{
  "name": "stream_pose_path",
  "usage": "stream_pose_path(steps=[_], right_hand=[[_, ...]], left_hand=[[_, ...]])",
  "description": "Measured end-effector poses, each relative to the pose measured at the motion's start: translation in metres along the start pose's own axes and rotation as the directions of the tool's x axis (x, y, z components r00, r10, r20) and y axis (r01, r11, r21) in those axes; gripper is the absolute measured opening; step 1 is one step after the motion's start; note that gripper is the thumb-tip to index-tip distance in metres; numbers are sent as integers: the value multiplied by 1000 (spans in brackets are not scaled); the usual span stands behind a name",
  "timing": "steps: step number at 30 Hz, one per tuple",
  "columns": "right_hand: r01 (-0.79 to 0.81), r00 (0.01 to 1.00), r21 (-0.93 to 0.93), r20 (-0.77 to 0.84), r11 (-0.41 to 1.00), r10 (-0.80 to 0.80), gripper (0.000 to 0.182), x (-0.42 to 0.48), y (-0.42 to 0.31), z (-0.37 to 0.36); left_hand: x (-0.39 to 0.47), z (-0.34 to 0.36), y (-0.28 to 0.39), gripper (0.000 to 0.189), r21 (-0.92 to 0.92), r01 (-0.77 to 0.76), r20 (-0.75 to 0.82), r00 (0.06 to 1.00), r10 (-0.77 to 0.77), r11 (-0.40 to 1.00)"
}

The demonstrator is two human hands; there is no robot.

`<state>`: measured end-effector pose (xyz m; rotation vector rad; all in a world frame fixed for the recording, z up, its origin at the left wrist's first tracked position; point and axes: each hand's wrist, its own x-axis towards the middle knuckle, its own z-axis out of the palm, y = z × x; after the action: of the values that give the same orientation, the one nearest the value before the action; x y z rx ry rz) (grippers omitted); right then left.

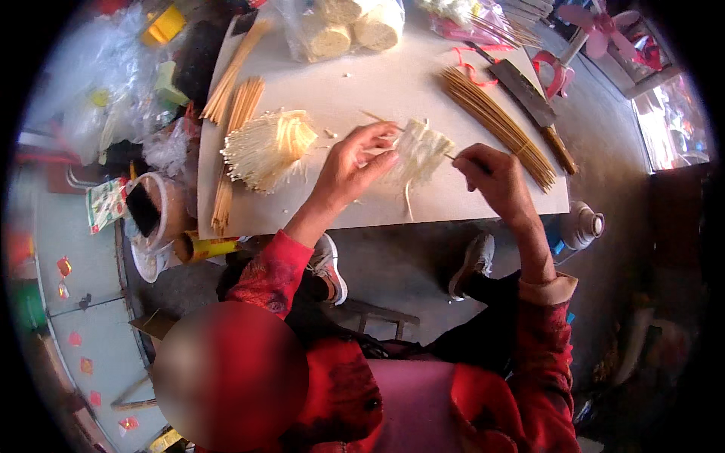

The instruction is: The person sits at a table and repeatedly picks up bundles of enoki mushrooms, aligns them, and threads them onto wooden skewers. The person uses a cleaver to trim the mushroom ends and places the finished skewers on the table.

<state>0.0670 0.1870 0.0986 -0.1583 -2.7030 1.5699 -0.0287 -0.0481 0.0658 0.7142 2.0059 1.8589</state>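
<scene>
Over the white table, a bunch of enoki mushrooms point(422, 148) is threaded on a thin bamboo skewer point(449, 157). My right hand point(490, 172) pinches the skewer's right end. At the bunch's left side is my left hand point(362, 158), its fingers curled near the skewer's other end; whether they grip it cannot be told. A larger heap of enoki mushrooms point(269, 148) lies to the left. Bamboo skewers point(498, 124) lie bundled at the right, and more skewers point(235, 113) lie along the left edge.
A cleaver point(524, 90) lies right of the skewer bundle. A clear bag of mushroom bundles point(351, 31) stands at the table's point(362, 218) far side. Left of the table is a plastic tub point(161, 206); at the right, a pink fan point(603, 28) and a flask point(582, 225).
</scene>
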Motion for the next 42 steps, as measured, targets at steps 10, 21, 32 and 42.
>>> stream_pose_path(steps=[10,21,32,42], right_hand=[[40,999,33,-8,999,-40,16,3,-5,1],[90,996,5,10,996,-90,14,3,-5,0],[103,994,30,16,994,-104,12,1,-8,-3],[9,1000,77,14,997,-10,16,-1,-4,-11]], left_hand=[[-27,-147,10,45,772,-103,-68,968,242,627],[-15,-145,3,43,633,-55,-27,995,92,772],[3,-138,25,36,549,-19,-521,774,360,836],[16,-35,15,33,-861,213,33,930,-366,463]])
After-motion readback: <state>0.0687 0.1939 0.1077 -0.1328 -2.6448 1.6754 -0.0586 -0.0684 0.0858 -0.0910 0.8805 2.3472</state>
